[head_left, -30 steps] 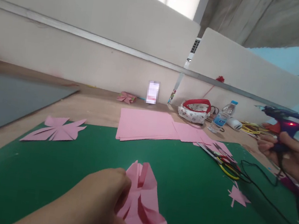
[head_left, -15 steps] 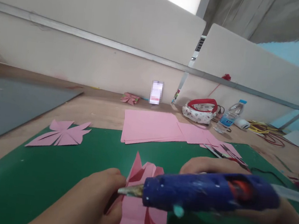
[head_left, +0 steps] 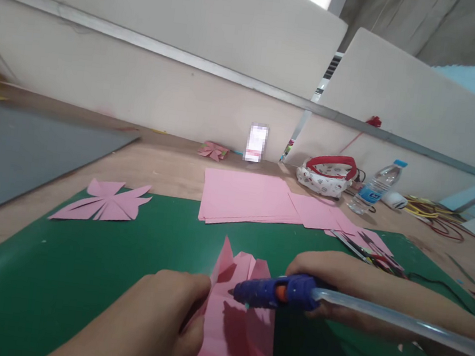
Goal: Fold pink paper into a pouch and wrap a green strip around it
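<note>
The left hand [head_left: 173,314] pinches the left edge of a folded, petalled piece of pink paper [head_left: 217,343], which sits at the near middle of a smooth green mat [head_left: 124,256]. The right hand [head_left: 334,271] grips a blue plastic glue gun [head_left: 258,293], a translucent glue stick [head_left: 380,321] jutting from its rear. The tip hangs at the upper folds; whether it touches the paper, I can't quite tell.

If the nozzle is hot, 1 slip leftward could burn the pinching fingers, as the 2 are close. Too hard a squeeze might flood the creases with glue, and a loose pinch might let the flaps spring out of line. The thin black cord [head_left: 441,284], near the scissors [head_left: 370,259], could snag and jerk the tool.

The mat lies on a brown wooden table [head_left: 169,172], with flat pink sheets [head_left: 246,199] across its far edge. Behind stand 2 off-white panels [head_left: 159,35], a grey metal rail [head_left: 170,57] running along them.
</note>
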Demonstrator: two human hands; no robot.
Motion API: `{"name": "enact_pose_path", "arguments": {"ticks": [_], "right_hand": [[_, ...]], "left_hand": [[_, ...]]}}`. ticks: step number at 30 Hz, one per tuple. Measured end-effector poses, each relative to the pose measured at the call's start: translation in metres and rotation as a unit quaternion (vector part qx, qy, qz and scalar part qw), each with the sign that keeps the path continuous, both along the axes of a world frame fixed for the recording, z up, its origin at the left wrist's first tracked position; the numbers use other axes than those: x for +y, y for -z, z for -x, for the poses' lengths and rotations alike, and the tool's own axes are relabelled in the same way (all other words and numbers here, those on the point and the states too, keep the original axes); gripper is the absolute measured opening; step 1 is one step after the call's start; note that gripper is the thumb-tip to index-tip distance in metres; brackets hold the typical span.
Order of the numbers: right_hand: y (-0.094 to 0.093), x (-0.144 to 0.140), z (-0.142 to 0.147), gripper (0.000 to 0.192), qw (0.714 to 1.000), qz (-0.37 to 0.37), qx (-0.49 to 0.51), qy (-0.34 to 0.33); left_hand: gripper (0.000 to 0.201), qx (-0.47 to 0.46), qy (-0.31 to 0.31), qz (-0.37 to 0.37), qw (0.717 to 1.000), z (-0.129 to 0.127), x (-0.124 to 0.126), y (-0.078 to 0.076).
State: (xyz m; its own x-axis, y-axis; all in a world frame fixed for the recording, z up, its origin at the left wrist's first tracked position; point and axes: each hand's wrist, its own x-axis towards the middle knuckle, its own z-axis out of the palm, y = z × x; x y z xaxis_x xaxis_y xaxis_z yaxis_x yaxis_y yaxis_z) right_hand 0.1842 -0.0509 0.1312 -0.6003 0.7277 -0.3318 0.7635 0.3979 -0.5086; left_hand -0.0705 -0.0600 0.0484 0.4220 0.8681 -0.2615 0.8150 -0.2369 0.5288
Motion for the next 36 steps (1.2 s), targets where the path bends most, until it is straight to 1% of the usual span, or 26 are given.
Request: {"name": "enact_pose_path", "arguments": {"ticks": [3, 7, 10, 14, 17, 20, 25, 30, 33, 35, 36], "right_hand": [[-0.002, 0.005, 0.006, 0.007, 0.999, 0.000, -0.040, 0.004], [-0.005, 0.010, 0.012, 0.011, 0.998, 0.036, -0.058, 0.002], [-0.006, 0.012, 0.016, 0.015, 0.996, 0.039, -0.077, 0.003], [-0.004, 0.015, 0.018, 0.020, 0.994, 0.036, -0.104, -0.006], [-0.003, 0.018, 0.016, 0.018, 0.996, 0.017, -0.085, -0.015], [-0.004, 0.020, 0.016, 0.022, 0.998, 0.002, -0.053, -0.034], [-0.010, 0.021, 0.020, 0.030, 0.998, 0.047, -0.040, -0.007], [-0.010, 0.022, 0.023, 0.034, 0.997, 0.072, -0.027, 0.016], [-0.009, 0.023, 0.022, 0.032, 0.996, 0.075, -0.030, 0.034], [-0.010, 0.021, 0.022, 0.031, 0.996, 0.074, -0.029, 0.035], [-0.012, 0.019, 0.024, 0.032, 0.996, 0.078, -0.024, 0.024]], "left_hand": [[0.025, 0.021, 0.004, -0.008, 1.000, -0.001, -0.001, 0.001], [0.026, 0.047, 0.009, -0.011, 0.999, 0.000, -0.002, 0.005], [0.028, 0.040, 0.014, -0.013, 0.999, 0.001, -0.002, 0.004], [0.027, 0.016, 0.007, -0.010, 1.000, 0.001, -0.003, -0.002], [0.027, 0.008, 0.005, -0.010, 1.000, 0.000, -0.003, -0.005], [0.029, 0.011, 0.003, -0.007, 1.000, -0.001, -0.003, -0.006], [0.031, 0.011, 0.004, -0.002, 1.000, -0.002, -0.002, -0.008], [0.038, 0.002, 0.003, 0.012, 1.000, -0.002, -0.004, -0.010], [0.042, -0.004, -0.002, 0.012, 1.000, -0.002, -0.003, -0.009], [0.044, -0.008, -0.007, 0.011, 1.000, -0.003, -0.002, -0.008], [0.045, -0.008, -0.011, 0.009, 1.000, -0.003, -0.002, -0.008]]}}
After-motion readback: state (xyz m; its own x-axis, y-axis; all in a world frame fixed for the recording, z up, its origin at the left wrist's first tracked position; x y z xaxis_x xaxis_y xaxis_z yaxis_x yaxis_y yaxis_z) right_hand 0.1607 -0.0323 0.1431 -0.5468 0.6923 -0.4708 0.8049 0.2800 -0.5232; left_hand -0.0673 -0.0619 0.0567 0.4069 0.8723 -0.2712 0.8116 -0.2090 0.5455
